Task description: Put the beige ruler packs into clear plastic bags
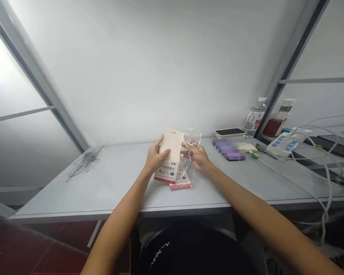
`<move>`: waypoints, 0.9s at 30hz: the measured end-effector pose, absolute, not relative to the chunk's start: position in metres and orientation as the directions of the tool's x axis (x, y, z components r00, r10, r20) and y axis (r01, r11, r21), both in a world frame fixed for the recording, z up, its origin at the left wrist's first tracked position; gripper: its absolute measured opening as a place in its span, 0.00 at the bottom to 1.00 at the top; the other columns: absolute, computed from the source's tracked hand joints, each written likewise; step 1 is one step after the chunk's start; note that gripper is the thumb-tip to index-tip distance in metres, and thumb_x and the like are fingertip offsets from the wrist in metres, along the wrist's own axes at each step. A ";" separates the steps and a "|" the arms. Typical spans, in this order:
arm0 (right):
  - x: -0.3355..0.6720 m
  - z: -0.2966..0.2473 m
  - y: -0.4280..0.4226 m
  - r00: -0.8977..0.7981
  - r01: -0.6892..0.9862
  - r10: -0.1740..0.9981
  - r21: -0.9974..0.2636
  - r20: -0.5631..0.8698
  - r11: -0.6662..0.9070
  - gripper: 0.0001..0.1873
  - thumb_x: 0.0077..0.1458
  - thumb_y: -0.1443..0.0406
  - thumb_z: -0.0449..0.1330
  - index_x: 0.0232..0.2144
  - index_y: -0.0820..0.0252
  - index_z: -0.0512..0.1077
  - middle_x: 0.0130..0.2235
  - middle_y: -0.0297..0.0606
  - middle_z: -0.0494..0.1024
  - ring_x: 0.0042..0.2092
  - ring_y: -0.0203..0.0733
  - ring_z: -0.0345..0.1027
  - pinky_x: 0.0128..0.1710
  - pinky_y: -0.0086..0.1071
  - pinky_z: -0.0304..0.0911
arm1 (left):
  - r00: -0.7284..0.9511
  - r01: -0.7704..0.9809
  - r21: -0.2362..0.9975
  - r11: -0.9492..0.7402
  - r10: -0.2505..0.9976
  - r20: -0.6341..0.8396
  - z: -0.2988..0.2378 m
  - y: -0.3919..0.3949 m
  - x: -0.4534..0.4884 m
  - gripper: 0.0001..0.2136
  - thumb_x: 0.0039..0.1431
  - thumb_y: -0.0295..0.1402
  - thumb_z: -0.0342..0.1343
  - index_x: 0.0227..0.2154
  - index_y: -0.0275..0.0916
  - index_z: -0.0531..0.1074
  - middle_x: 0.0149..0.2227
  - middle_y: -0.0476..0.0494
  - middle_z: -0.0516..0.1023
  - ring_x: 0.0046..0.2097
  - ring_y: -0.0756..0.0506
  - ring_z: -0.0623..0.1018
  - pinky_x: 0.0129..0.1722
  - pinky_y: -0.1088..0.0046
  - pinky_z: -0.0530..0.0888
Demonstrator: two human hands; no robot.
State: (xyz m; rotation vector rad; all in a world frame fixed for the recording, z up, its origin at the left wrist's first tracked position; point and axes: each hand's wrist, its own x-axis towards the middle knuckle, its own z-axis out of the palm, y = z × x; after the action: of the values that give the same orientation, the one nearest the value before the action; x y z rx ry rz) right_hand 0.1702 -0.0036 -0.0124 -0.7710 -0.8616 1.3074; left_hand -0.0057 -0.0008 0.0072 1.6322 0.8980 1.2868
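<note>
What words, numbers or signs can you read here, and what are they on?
"试专用套尺": on the lower part of the front packet.
"4": below that, on the same packet.
Too small or blurred: that packet's logos and fine print, and the print on the rear packet in clear plastic.
Not surely readable: the pink lettering on the water bottle, the red-brown bottle's label, and the white script on the dark shirt.
</note>
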 end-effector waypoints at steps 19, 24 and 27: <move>0.164 -0.013 -0.007 -0.048 -0.470 0.994 -0.880 0.102 0.067 0.14 0.43 0.64 0.65 0.34 0.57 0.67 0.29 0.33 0.77 0.26 0.37 0.72 0.28 0.31 0.69 | 0.203 0.218 0.884 -0.414 0.905 0.374 0.004 -0.002 -0.005 0.33 0.50 0.39 0.56 0.59 0.40 0.54 0.29 0.47 0.74 0.24 0.51 0.69 0.23 0.77 0.67; 0.166 -0.014 -0.006 -0.098 -0.433 0.992 -0.901 0.074 0.025 0.10 0.45 0.65 0.64 0.32 0.59 0.69 0.28 0.33 0.77 0.26 0.35 0.71 0.29 0.29 0.69 | 0.115 0.271 0.848 -0.456 0.890 0.442 -0.001 -0.002 -0.001 0.31 0.51 0.42 0.56 0.58 0.42 0.57 0.27 0.47 0.73 0.23 0.51 0.68 0.23 0.74 0.66; 0.169 -0.016 -0.005 -0.208 -0.413 0.977 -0.910 0.049 -0.043 0.10 0.44 0.66 0.65 0.32 0.61 0.71 0.30 0.36 0.78 0.28 0.36 0.72 0.33 0.31 0.70 | 0.045 0.287 0.841 -0.458 0.884 0.466 0.001 -0.004 -0.001 0.29 0.52 0.43 0.55 0.57 0.43 0.57 0.27 0.48 0.73 0.24 0.50 0.69 0.25 0.74 0.67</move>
State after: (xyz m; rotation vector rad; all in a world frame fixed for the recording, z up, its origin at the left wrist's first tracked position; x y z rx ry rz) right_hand 0.1686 -0.0046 -0.0156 -0.7725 -1.0314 1.5336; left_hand -0.0008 -0.0038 0.0007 1.7878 1.1779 1.4306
